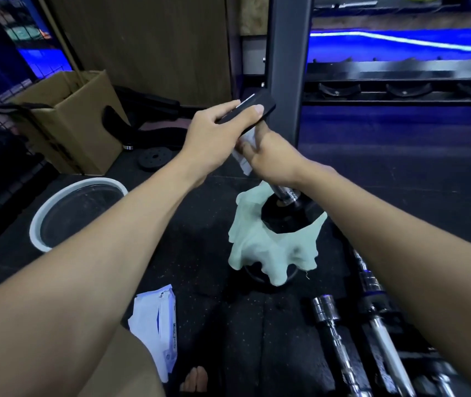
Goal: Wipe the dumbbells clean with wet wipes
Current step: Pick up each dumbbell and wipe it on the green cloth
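- Two bare hands work on one dumbbell (284,193), stood on end mid-floor on a pale green cloth (268,253), probably to steady it.
- Left hand (214,136) curls around the top black plate (252,108), bracing it upright.
- Right hand (271,159) wraps a white wet wipe (242,157) around the handle (presumably mid-wipe).
- Wipes packet (156,325) lies near the floor's close edge.
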